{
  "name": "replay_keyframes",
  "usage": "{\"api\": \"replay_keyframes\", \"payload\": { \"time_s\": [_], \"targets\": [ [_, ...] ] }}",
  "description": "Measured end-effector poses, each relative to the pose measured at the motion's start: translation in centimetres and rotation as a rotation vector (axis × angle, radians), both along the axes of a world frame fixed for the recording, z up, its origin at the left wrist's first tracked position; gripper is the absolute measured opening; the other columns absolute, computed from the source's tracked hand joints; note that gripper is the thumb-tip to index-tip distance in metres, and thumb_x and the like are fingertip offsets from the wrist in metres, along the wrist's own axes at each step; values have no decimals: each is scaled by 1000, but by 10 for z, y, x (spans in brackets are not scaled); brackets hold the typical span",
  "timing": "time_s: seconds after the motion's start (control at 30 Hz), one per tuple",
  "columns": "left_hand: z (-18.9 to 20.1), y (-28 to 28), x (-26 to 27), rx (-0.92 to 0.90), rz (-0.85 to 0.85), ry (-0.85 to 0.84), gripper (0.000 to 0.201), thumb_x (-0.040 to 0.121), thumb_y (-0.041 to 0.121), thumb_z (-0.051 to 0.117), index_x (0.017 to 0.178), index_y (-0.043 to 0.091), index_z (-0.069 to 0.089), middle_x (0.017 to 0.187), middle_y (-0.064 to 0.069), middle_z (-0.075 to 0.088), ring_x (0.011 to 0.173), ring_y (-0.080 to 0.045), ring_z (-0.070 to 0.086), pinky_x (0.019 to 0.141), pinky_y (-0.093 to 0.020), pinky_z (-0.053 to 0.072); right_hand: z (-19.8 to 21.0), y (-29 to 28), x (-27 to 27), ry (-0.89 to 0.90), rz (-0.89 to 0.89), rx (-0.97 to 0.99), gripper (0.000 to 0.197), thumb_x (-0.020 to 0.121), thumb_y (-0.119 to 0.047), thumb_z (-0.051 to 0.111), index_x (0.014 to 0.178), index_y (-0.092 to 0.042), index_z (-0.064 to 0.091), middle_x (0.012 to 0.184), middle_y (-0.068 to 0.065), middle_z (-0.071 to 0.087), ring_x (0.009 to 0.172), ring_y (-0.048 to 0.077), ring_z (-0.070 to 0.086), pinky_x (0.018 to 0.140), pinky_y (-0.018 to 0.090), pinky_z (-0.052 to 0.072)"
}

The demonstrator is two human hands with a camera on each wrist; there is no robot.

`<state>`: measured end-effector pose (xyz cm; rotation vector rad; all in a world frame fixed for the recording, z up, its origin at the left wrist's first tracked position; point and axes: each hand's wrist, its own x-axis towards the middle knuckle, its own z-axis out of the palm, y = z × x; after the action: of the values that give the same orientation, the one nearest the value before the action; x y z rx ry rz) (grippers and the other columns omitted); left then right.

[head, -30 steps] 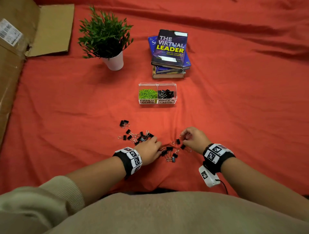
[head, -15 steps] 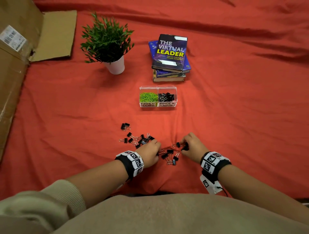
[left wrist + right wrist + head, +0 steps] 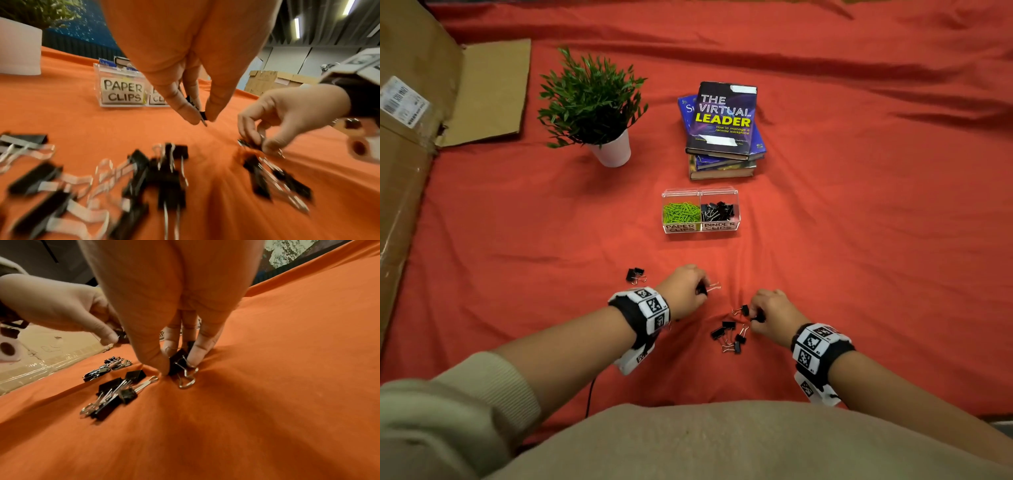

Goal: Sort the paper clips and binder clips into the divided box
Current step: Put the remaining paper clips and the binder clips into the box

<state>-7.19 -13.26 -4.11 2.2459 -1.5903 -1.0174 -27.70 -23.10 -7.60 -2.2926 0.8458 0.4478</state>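
Observation:
A clear divided box [image 3: 700, 229] stands mid-cloth, with green paper clips [image 3: 681, 212] in its left cell and black binder clips [image 3: 717, 210] in its right. My left hand [image 3: 683, 287] pinches a black binder clip [image 3: 202, 115] just above the cloth, its wire handles sticking out to the right. My right hand [image 3: 770, 313] pinches another binder clip [image 3: 177, 364] that rests on the cloth. Several loose binder clips [image 3: 729, 337] lie between the hands; more lie under my left wrist [image 3: 164, 175], and one pair [image 3: 636, 275] to its left.
A potted plant [image 3: 599, 109] and a stack of books [image 3: 722, 130] stand behind the box. A flattened cardboard carton [image 3: 421, 113] lies along the left edge. The red cloth [image 3: 859, 222] has shallow folds.
My left hand has lifted off the clip pile and moved forward with a binder clip pinched. My right hand has stayed low and closed its fingers on a clip.

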Motion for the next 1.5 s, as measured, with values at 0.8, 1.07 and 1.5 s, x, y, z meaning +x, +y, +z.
{"api": "replay_keyframes", "payload": {
  "time_s": [0.8, 1.07, 1.5],
  "targets": [
    [9, -74, 36, -236, 65, -137, 21, 86, 12, 53, 104, 9, 63, 110, -13, 55, 109, -29, 52, 94, -37, 45, 51, -121, 161, -417, -417, 14, 17, 71, -9, 69, 64, -20, 59, 79, 5, 59, 66, 19, 56, 63, 36, 50],
    [-11, 12, -23, 1, -428, 34, 22, 84, 22, 59, 103, 11, 60, 108, -9, 53, 100, -27, 56, 83, -40, 50, 45, -99, 148, -353, -116, -205, 15, 80, -10, 62, 93, -13, 68, 103, 6, 66, 101, 24, 55, 95, 32, 36],
    [-23, 30, -38, 26, -442, -53, 31, 86, 14, 56, 116, 8, 50, 120, -9, 52, 111, -28, 52, 89, -40, 44, 14, -6, 31, -18, 168, 53, 13, 77, -12, 63, 90, -9, 62, 94, 9, 61, 89, 23, 56, 82, 29, 44]
  ]
}}
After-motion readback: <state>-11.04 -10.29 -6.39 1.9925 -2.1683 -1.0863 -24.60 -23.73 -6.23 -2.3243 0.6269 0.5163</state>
